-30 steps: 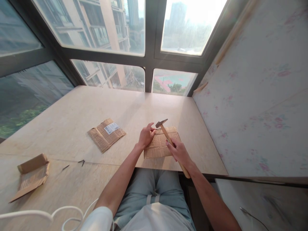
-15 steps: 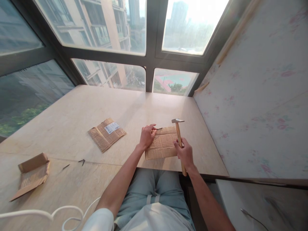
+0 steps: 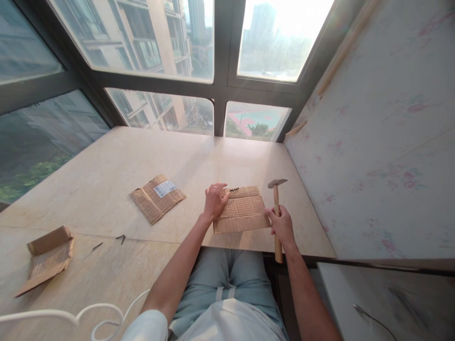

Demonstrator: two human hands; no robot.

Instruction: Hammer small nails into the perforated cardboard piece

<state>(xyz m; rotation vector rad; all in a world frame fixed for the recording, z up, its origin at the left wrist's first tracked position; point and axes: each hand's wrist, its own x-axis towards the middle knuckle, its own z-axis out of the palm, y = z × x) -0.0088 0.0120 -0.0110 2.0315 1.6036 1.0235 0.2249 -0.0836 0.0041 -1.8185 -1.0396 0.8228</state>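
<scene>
- The cardboard (image 3: 243,208) is set on the tabletop (image 3: 199,161) between both hands; a row of nails (image 3: 234,190) is seen along its far edge.
- By the left hand (image 3: 215,202) the cardboard's left edge is touched — fingers partly spread; whether the edge is pinched cannot be told.
- The hammer (image 3: 276,201) is gripped by the right hand (image 3: 281,227), fingers curled round the handle, head held up; the cardboard's right edge is just beside.
- Farther left, a labelled piece (image 3: 152,204), loose nails (image 3: 122,239) and a box (image 3: 51,258) are spread out — all well apart from the hands.
</scene>
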